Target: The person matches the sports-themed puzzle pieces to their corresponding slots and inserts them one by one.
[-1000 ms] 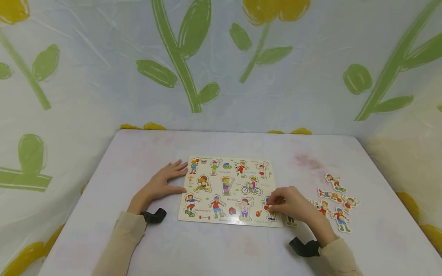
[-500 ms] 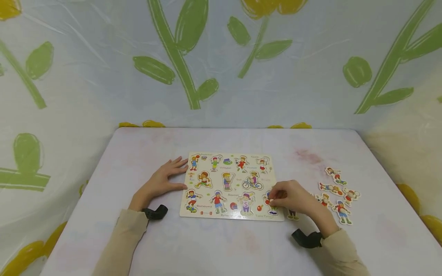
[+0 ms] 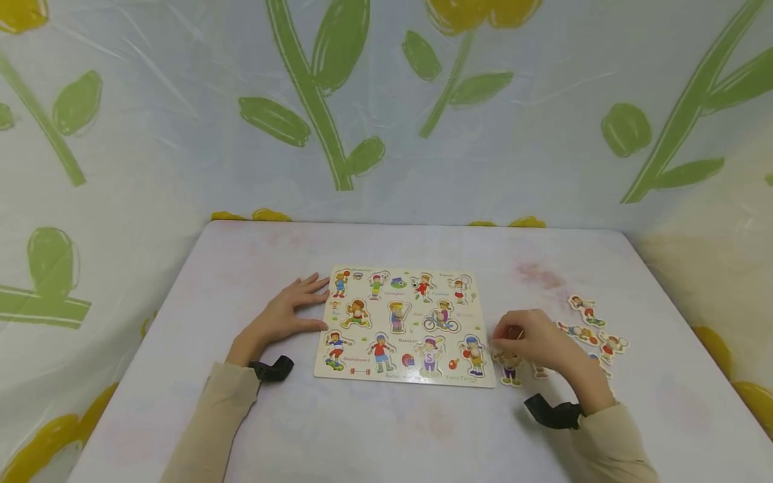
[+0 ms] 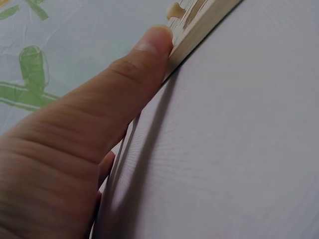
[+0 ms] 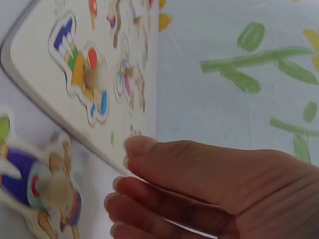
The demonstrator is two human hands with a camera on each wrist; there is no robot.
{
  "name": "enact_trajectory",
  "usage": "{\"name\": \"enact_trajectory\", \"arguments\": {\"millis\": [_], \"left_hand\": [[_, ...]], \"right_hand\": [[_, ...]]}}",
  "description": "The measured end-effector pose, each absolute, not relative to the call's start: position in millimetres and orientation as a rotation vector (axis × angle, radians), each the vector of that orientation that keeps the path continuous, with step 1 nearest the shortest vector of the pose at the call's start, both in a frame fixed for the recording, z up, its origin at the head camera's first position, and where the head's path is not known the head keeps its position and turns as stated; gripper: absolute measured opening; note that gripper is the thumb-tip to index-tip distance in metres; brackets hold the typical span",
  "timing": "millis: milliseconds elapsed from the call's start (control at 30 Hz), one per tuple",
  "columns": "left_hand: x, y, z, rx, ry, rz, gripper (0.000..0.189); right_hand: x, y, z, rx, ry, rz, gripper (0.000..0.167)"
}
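Observation:
A wooden knob puzzle board (image 3: 404, 329) with printed sports children lies flat on the table. My left hand (image 3: 288, 314) rests beside its left edge, fingers extended; in the left wrist view the thumb (image 4: 152, 42) touches the board's side. My right hand (image 3: 537, 341) hovers just right of the board, fingers loosely bent and nothing between thumb and fingertips. A table tennis player piece (image 5: 87, 74) lies in the board's lower right corner. Below the right fingertips, a puzzle piece of a child in purple trousers (image 3: 510, 374) lies on the table, partly covered by the hand.
Several loose puzzle pieces lie to the right, among them a skateboarder piece (image 3: 586, 311) and a tennis player piece (image 3: 612, 347); the right hand hides some. The white table (image 3: 386, 436) meets a flower-print cloth (image 3: 483, 174) behind.
My right hand has let go of the table tennis player piece and moved right, off the board, over the loose pieces. The left hand stays at the board's edge.

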State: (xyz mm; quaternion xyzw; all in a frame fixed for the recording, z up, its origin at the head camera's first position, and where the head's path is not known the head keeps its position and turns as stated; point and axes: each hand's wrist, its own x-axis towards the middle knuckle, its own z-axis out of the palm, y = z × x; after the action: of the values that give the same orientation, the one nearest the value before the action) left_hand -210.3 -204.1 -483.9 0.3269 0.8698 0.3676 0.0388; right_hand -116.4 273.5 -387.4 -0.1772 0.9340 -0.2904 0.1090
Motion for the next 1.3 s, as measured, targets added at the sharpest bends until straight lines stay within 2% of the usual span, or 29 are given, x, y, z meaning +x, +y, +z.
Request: {"name": "enact_trajectory", "arguments": {"millis": [467,767,1300], "left_hand": [[-206,-207,-484,0.938,2.627,1.262,0.063],[-204,-206,-482,0.938,2.634,1.237,0.073],[-207,-204,-480,0.950,2.650,1.205,0.073]], "right_hand": [[-107,283,-391,-0.231,2.537,-0.785,0.017],[-103,272,-393,-0.316,2.579,-0.752,0.015],[-117,275,-394,-0.431,2.649,-0.728,0.014]]}}
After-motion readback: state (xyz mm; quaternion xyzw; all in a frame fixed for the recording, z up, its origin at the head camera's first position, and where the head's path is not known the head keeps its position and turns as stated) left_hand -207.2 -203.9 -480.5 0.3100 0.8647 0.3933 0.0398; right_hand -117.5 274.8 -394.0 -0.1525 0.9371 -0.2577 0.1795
